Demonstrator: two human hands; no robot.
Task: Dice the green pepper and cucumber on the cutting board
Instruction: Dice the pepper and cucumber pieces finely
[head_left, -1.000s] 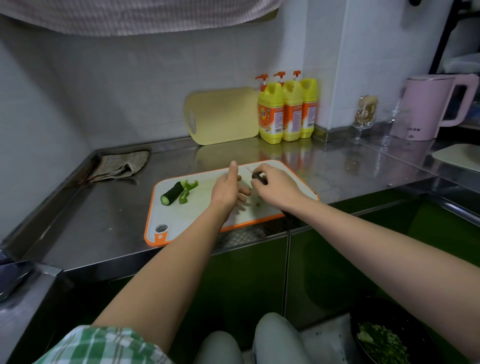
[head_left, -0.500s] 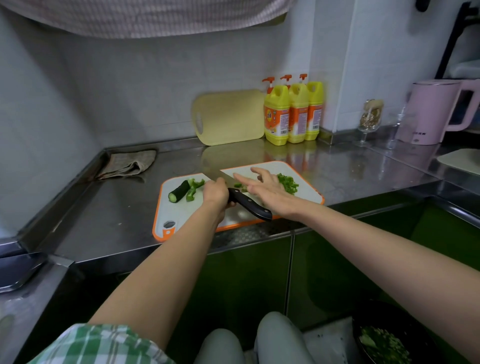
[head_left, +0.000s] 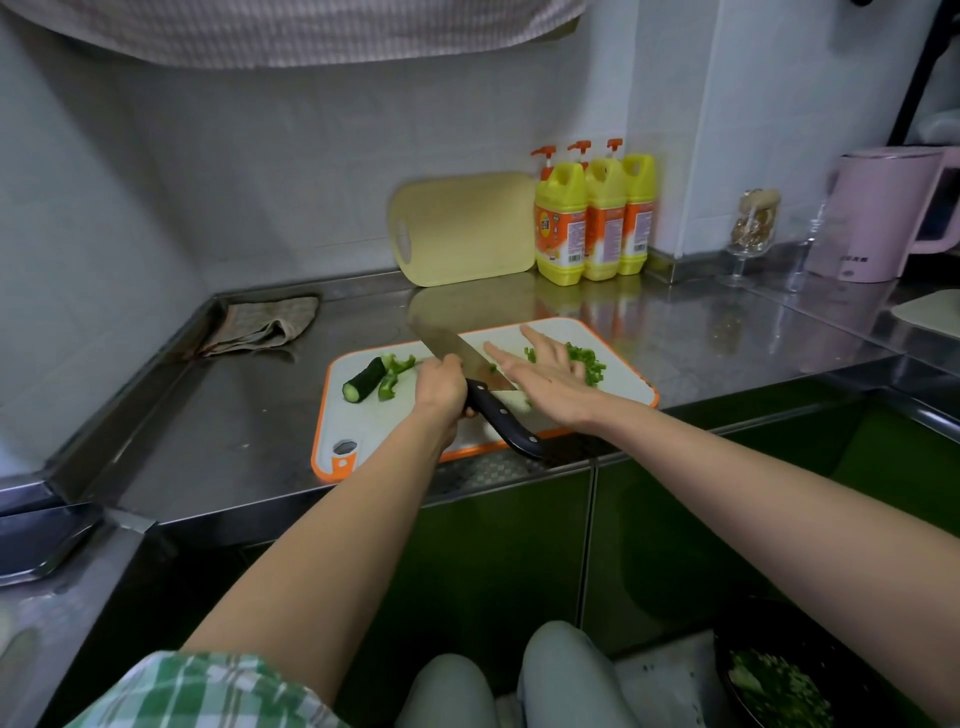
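Note:
A white cutting board (head_left: 363, 431) with an orange rim lies on the steel counter. At its left end sit a cucumber piece (head_left: 363, 380) and green pepper strips (head_left: 393, 373). A heap of diced green pepper (head_left: 589, 362) lies at the right end. My left hand (head_left: 440, 385) grips a knife (head_left: 470, 376) where the blade meets the black handle; the blade points away and to the left. My right hand (head_left: 545, 375) is flat with straight fingers beside the blade, partly covering the diced pepper.
A yellow board (head_left: 465, 228) leans on the wall beside three yellow detergent bottles (head_left: 592, 218). A folded cloth (head_left: 262, 325) lies back left. A glass (head_left: 753, 234) and pink kettle (head_left: 878, 213) stand at right. A dark bowl of chopped greens (head_left: 779, 680) sits low right.
A second ago my right hand held the knife. My left hand has since taken hold of it, and my right hand has let go and spread flat beside the blade.

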